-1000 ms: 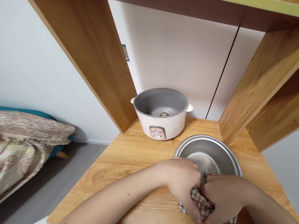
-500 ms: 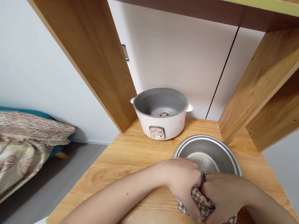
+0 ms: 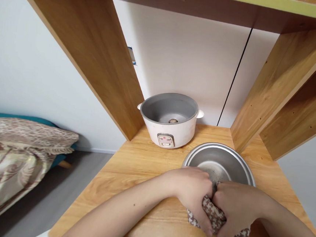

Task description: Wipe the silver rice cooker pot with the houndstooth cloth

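Observation:
A round metal rice cooker inner pot (image 3: 212, 156) sits on the wooden desktop. Over its near rim hangs a brown and white patterned cloth (image 3: 213, 213), partly hidden by both hands. My left hand (image 3: 196, 192) is closed on the cloth's left side, its fingers curled over the rim into the pot and the thumb outside. Mirroring it on the right, my right hand (image 3: 236, 206) grips the same cloth, fingers inside and thumb outside. Behind and to the left stands the white rice cooker body (image 3: 170, 134), upright, its grey inside uncovered and a round heater centre showing.
Wooden uprights (image 3: 97, 54) flank the desktop (image 3: 119, 181) on the left and right, with a shelf (image 3: 198, 6) overhead. A white back panel (image 3: 185, 58) closes the rear. At the far left is a couch (image 3: 25, 147) draped with patterned cloth.

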`<move>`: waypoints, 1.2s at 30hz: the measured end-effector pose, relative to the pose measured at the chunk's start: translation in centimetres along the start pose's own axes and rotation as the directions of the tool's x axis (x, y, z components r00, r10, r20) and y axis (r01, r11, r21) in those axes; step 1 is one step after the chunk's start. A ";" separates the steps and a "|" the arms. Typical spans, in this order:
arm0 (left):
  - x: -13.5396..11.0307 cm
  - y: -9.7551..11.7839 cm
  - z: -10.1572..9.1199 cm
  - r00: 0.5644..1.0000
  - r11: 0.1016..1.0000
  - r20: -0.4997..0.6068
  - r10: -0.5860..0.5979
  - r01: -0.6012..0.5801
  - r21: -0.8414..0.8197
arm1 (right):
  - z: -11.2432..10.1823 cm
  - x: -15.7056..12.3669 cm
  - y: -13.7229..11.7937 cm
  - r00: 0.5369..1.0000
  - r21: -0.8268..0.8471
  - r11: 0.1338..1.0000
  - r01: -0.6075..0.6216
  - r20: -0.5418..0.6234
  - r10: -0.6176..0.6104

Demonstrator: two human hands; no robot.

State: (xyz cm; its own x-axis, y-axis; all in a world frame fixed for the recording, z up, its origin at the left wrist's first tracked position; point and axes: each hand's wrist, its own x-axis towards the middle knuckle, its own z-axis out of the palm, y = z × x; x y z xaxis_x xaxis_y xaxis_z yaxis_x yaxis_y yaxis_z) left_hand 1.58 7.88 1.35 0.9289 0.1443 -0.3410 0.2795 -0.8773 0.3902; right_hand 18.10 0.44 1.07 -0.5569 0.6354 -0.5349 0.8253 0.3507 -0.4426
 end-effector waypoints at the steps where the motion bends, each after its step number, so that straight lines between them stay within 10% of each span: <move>1: 0.0 0.0 0.0 1.000 1.000 0.006 -0.004 0.004 0.000 | 0.0 0.0 0.0 1.000 0.001 1.000 0.005 -0.002 -0.005; 36: 0.1 0.2 0.0 0.997 0.998 0.063 -0.050 0.047 0.051 | 0.0 0.1 -0.2 0.999 -0.064 0.998 -0.001 0.052 0.004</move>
State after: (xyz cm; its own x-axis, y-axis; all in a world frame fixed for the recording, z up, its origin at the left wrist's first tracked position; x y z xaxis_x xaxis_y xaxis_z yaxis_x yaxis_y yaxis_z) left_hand 1.69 7.72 1.40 0.8968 0.1588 -0.4129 0.3099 -0.8916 0.3301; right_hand 17.85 0.43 1.09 -0.5579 0.5999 -0.5736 0.8299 0.3936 -0.3955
